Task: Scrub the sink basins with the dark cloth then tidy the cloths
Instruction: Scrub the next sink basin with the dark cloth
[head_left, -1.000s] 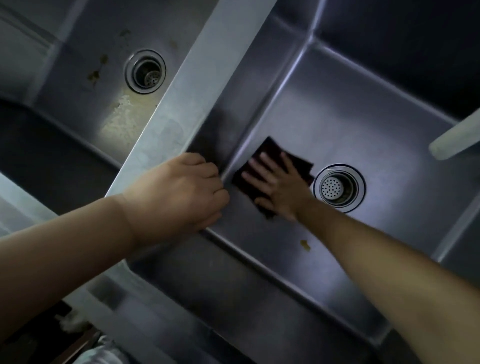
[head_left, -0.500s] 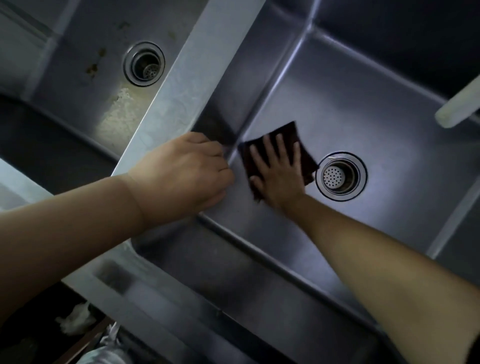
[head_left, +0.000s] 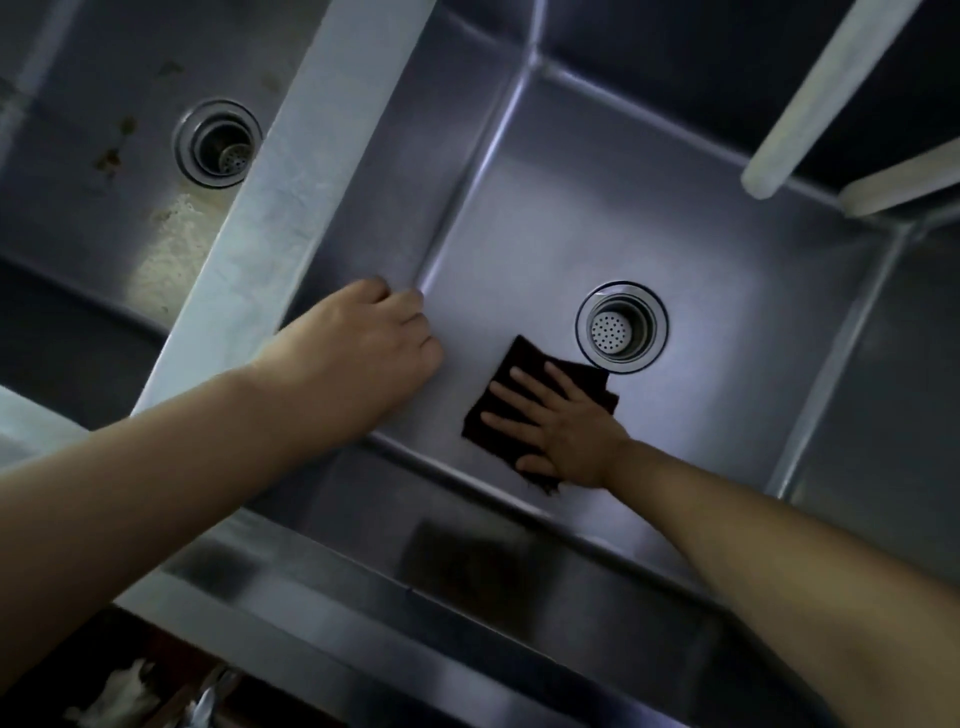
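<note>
The dark cloth (head_left: 525, 354) lies flat on the floor of the right sink basin (head_left: 571, 234), just left of and below its drain strainer (head_left: 621, 326). My right hand (head_left: 566, 431) presses down on the cloth with straight, spread fingers. My left hand (head_left: 363, 353) rests on the steel divider (head_left: 291, 171) between the basins. Its fingers curl over the divider's edge into the right basin. The left basin (head_left: 104, 218) shows pale residue and brown stains near its drain (head_left: 218, 143).
Two pale pipes or spouts (head_left: 810, 98) reach over the right basin from the upper right. The sink's front rim (head_left: 363, 587) runs across the bottom. Something pale and crumpled (head_left: 119, 686) lies in the dark below the rim at the lower left.
My right hand has slid the dark cloth from the basin's left wall corner toward me, to a spot beside the drain. My left hand stays on the divider.
</note>
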